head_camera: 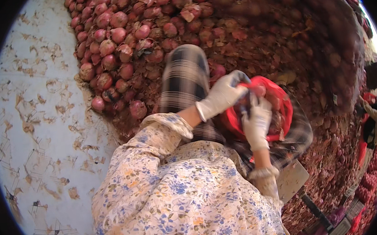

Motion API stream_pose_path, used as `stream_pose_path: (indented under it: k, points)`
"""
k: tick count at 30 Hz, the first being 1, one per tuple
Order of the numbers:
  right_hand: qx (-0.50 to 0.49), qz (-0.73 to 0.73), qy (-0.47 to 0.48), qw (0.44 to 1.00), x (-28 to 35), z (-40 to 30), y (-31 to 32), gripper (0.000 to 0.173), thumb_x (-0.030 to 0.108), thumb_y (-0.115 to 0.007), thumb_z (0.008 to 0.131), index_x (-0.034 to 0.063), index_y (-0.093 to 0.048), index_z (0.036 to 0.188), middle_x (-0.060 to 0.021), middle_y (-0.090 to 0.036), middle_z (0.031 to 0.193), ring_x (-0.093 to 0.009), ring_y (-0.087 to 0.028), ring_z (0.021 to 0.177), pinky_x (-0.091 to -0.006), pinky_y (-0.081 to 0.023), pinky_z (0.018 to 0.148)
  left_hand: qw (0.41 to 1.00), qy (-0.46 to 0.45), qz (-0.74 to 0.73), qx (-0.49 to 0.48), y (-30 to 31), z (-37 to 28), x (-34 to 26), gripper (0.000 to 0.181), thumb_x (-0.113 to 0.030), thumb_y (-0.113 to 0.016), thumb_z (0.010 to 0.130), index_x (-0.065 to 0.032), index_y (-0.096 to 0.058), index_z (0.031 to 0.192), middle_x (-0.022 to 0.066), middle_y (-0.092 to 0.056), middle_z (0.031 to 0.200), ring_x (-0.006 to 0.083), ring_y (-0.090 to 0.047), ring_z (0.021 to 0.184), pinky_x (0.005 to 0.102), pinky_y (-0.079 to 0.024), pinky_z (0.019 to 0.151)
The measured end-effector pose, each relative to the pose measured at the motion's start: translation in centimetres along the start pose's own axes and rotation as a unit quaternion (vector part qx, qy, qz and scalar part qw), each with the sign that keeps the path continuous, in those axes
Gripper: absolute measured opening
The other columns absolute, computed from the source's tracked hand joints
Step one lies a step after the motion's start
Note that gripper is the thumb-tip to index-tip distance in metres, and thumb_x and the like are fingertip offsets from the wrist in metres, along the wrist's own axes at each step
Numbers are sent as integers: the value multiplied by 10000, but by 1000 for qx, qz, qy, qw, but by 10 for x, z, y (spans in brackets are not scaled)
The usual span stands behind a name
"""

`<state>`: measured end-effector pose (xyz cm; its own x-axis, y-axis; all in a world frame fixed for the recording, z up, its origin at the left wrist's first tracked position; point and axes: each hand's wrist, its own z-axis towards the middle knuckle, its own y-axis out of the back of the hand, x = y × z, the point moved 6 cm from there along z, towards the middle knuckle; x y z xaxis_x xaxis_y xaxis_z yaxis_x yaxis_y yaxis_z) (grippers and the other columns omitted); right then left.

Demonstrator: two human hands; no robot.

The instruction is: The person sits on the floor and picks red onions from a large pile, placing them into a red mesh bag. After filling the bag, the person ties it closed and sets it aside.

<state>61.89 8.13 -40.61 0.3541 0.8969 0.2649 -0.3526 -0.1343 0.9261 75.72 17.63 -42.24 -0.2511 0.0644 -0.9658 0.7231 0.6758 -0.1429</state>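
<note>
A red mesh bag point(287, 110) stands with its mouth spread between my knees, partly filled with red onions. My left hand point(227, 91), in a pale work glove, pinches the bag's rim at its upper left. Over the bag's opening is my right hand point(257, 121), gloved too and blurred by motion. Something dark lies by its fingers; whether the hand holds it I cannot tell. Ahead and to the left spreads a large heap of red onions point(119, 35), with dry skins among them.
A pale wall or sheet point(42, 95) with brown stains borders the heap at left. A metal scale-like platform point(293, 180) is near my right side. Another person point(375, 120) works at far right, close to filled red mesh bags point(373, 176). Dark netting rises at upper right.
</note>
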Motion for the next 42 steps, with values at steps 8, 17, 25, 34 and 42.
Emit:
stream_pose_path:
  k: [8,17,25,34,42]
  points:
    - [9,261,-52,964,-37,-28,-57,423,69,-497,1017,-49,-499,1423,-189,-542,1442,-312,-517,1332,-417,-408,1141,954,-267,135,-33,35,-59,-47,251,-249,-647,955,-79,-685,1136,170,-710,984,331,-683,929,427,-524,823]
    - [-33,274,-136,952,-46,-19,-53,399,111,-439,1076,-38,-515,1439,-153,-554,1464,-268,-527,1349,-389,-390,1165,760,250,257,-543,393,-227,281,624,-365,-838,745,-59,-609,1239,217,-631,1273,426,-621,1151,493,-536,920]
    - [-67,284,-78,953,-14,10,23,418,81,-463,1019,-58,-543,1404,-165,-594,1388,-267,-569,1280,-392,-406,1139,910,27,-234,-341,322,-91,201,545,-251,-784,910,-83,-540,1368,41,-635,1246,152,-612,1123,326,-523,952]
    - [-174,600,-251,739,-52,-33,74,587,320,-575,1024,74,-407,1529,-107,-490,1476,-207,-485,1359,-353,-493,1046,828,-338,396,209,-46,-66,-57,813,-422,-803,785,-70,-472,1439,138,-647,1046,313,-612,1083,480,-414,1072]
    - [-64,272,0,960,-31,-27,145,710,100,-723,823,97,-461,1484,-149,-507,1449,-348,-478,1325,-506,-423,1083,703,-440,506,235,-58,-119,-7,103,-265,-677,739,-169,-642,753,-2,-610,791,215,-593,893,436,-423,978]
